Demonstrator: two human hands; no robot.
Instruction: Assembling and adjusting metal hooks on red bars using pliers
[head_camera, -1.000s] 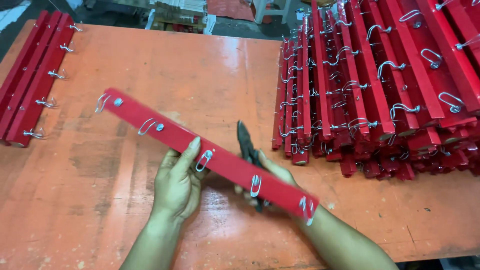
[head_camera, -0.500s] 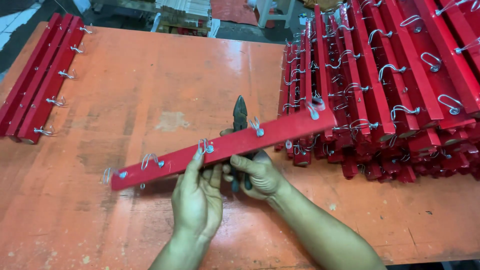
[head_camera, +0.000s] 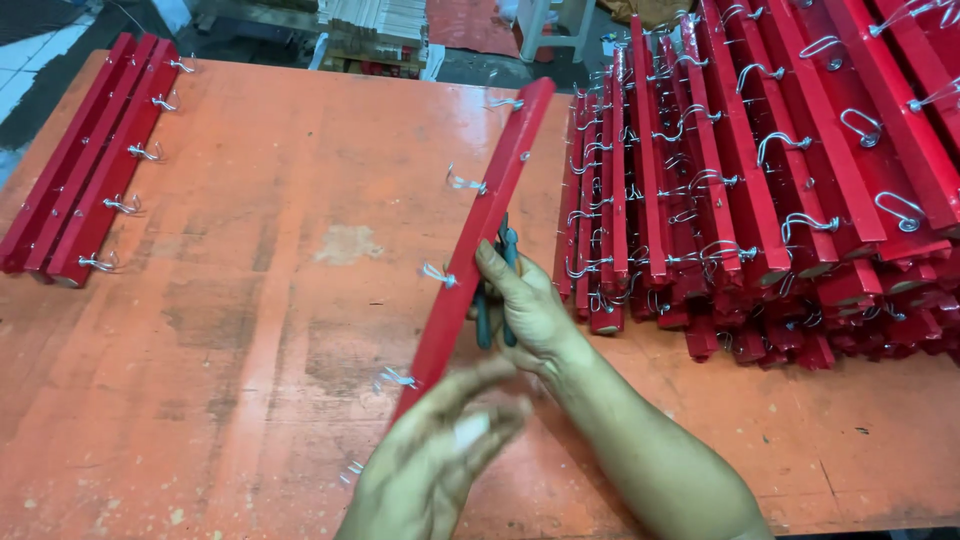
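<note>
Once lying flat, red slat (head_camera: 478, 235) now upended, right hand (head_camera: 528, 312) gripping

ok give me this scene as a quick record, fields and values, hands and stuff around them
left hand: blurred left hand at the near end of the red wooden strip
right hand: right hand grips the strip at its middle, with dark-handled pliers in the same hand
strip: turned on edge, wire hooks stick out to its left
surface: orange table
left of table: small stack of red hook strips
right of table: large pile of red hook strips
</note>
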